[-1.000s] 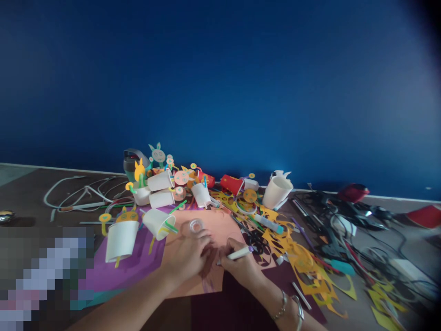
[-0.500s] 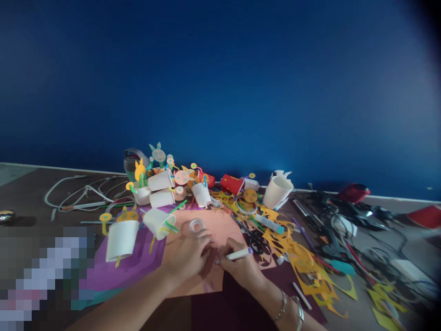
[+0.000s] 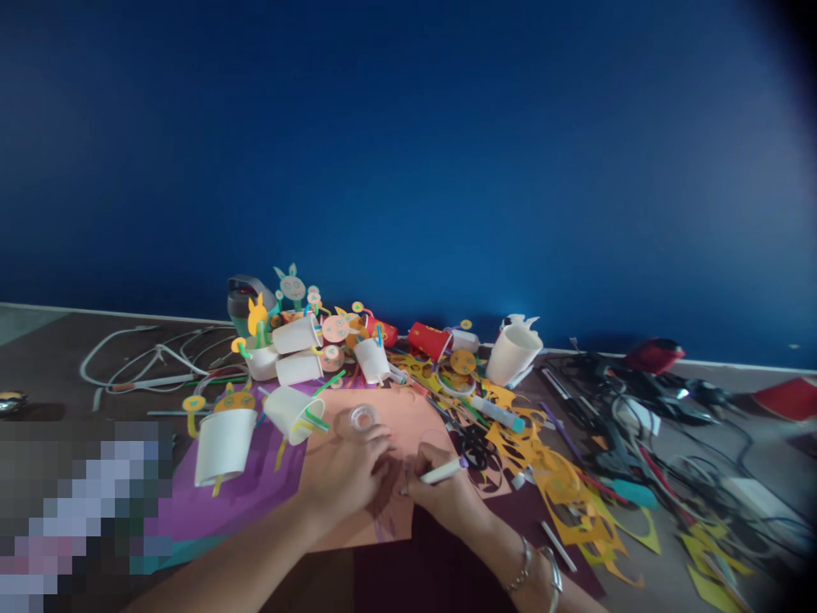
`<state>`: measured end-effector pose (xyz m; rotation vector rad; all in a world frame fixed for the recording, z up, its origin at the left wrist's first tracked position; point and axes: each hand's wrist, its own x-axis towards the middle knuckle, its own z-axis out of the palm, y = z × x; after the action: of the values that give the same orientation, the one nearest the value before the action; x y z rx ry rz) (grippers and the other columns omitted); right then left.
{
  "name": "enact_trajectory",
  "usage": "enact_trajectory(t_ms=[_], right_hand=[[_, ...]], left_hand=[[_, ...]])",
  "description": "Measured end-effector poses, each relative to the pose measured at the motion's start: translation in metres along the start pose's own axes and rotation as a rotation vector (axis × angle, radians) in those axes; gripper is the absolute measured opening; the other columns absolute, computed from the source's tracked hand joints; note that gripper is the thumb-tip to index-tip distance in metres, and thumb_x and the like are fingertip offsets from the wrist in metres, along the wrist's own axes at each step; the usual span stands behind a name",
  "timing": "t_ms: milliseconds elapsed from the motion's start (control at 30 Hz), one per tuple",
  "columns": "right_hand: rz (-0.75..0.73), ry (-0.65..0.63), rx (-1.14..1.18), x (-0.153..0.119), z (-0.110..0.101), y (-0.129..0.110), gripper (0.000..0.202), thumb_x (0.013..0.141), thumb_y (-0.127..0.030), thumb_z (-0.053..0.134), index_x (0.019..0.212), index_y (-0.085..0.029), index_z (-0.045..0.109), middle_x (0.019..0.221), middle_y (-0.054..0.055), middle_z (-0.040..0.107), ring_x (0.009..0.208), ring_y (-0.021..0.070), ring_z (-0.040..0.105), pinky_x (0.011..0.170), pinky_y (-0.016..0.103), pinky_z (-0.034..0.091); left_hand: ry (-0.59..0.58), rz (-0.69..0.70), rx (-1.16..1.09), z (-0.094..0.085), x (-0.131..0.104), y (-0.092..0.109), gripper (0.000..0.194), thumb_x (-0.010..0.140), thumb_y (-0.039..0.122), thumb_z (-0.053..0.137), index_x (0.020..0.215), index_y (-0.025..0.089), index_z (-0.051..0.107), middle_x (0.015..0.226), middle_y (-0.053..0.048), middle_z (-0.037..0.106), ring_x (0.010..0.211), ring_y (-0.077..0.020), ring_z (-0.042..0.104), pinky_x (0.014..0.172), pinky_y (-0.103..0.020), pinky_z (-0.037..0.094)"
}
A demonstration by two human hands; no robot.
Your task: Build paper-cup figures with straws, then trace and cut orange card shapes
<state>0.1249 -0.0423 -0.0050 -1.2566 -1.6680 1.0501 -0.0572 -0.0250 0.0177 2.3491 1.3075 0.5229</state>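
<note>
A white marker with a purple end (image 3: 445, 470) is gripped in my right hand (image 3: 429, 478), its tip pointed down at the peach paper (image 3: 348, 528). My left hand (image 3: 355, 470) rests on the same sheet, fingers stretched toward the right hand and slightly bent; its thumb and fingertips are partly in shadow. Just beyond the left fingers lies a small clear roll of tape (image 3: 363, 417). Purple marks show on the paper's lower part. Beneath its left side spreads a purple sheet (image 3: 274, 460).
White paper cups with paper faces and straws, one standing cup (image 3: 223, 447) among them, crowd the left and back. A white cup (image 3: 514, 353) stands by the blue wall. Yellow paper scraps (image 3: 562, 485) and a glue stick (image 3: 498, 413) lie right, before tangled cables (image 3: 695, 477).
The marker's tip has shifted very slightly on the peach paper, with small finger movement in the right hand. The left hand stays in place.
</note>
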Motion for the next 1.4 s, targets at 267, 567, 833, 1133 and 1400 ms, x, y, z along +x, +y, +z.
enact_trajectory(t_ms=[267, 567, 833, 1133, 1400], right_hand=[[0.043, 0.035, 0.027, 0.002, 0.000, 0.010, 0.022, 0.070, -0.016, 0.056, 0.058, -0.021, 0.038, 0.051, -0.008, 0.036, 0.048, 0.0079, 0.032, 0.045, 0.020, 0.026], [0.015, 0.039, -0.042, 0.001, 0.001, 0.011, 0.022, 0.070, -0.015, 0.055, 0.058, -0.021, 0.038, 0.051, -0.009, 0.035, 0.048, 0.0081, 0.030, 0.045, 0.021, 0.024], [-0.013, 0.073, -0.089, 0.001, 0.000, 0.007, 0.025, 0.069, -0.015, 0.055, 0.057, -0.022, 0.035, 0.051, -0.008, 0.036, 0.049, 0.0090, 0.034, 0.046, 0.021, 0.027], [0.014, 0.033, -0.025, 0.000, 0.000, 0.007, 0.023, 0.067, -0.014, 0.055, 0.057, -0.021, 0.035, 0.050, -0.008, 0.037, 0.047, 0.0078, 0.031, 0.044, 0.020, 0.025], [0.001, -0.004, 0.043, -0.001, 0.002, 0.005, 0.026, 0.069, -0.015, 0.056, 0.056, -0.022, 0.034, 0.050, -0.009, 0.036, 0.046, 0.0073, 0.033, 0.043, 0.019, 0.026]], left_hand=[[-0.001, -0.021, 0.005, -0.007, 0.000, 0.007, 0.035, 0.081, 0.010, 0.050, 0.111, 0.025, 0.062, 0.128, -0.002, 0.059, 0.105, -0.0204, 0.061, 0.086, -0.030, 0.047], [-0.004, -0.008, -0.020, -0.005, 0.001, 0.005, 0.038, 0.080, 0.007, 0.050, 0.112, 0.025, 0.061, 0.126, -0.002, 0.060, 0.109, -0.0202, 0.059, 0.090, -0.030, 0.046], [0.006, -0.007, -0.025, -0.001, -0.001, 0.002, 0.036, 0.083, 0.010, 0.050, 0.114, 0.024, 0.061, 0.127, -0.003, 0.059, 0.109, -0.0205, 0.059, 0.090, -0.031, 0.046], [-0.004, -0.013, -0.021, -0.006, 0.000, 0.007, 0.034, 0.083, 0.011, 0.051, 0.112, 0.025, 0.062, 0.128, -0.003, 0.059, 0.110, -0.0207, 0.059, 0.091, -0.031, 0.046], [0.004, -0.001, -0.025, -0.001, -0.001, 0.002, 0.032, 0.084, 0.014, 0.051, 0.112, 0.025, 0.062, 0.129, -0.003, 0.058, 0.111, -0.0209, 0.058, 0.092, -0.032, 0.045]])
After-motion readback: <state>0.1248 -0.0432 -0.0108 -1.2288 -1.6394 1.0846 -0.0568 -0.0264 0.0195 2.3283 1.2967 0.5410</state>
